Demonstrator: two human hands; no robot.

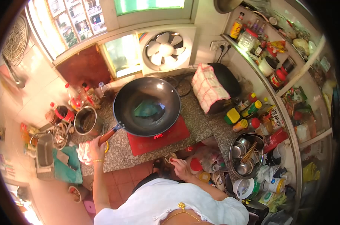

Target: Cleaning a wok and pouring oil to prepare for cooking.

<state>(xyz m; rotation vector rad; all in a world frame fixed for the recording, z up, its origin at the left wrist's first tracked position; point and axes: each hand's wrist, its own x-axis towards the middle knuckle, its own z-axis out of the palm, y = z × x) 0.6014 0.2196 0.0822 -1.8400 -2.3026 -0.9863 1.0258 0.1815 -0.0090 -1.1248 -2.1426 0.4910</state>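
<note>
My left hand (96,149) is closed around the wooden handle of a dark wok (147,107), with a pinkish cloth (85,153) bunched beside it. The wok stands over a red induction cooker (158,140) with a lit display; whether its base touches cannot be told. Inside the wok lies a shiny patch, liquid or reflection. Near the counter's front edge, low on the right, my right hand (182,169) has its fingers closed on a small object with a red part and a pale, ring-like end (170,158), too small to name.
A steel pot (87,122) and sauce bottles (62,112) stand left of the wok. Further left, a cleaver (64,160) rests on a green cutting board (74,174) near the sink (45,152). At right are a cloth-covered appliance (210,87) and a steel basin (234,152) holding bowls.
</note>
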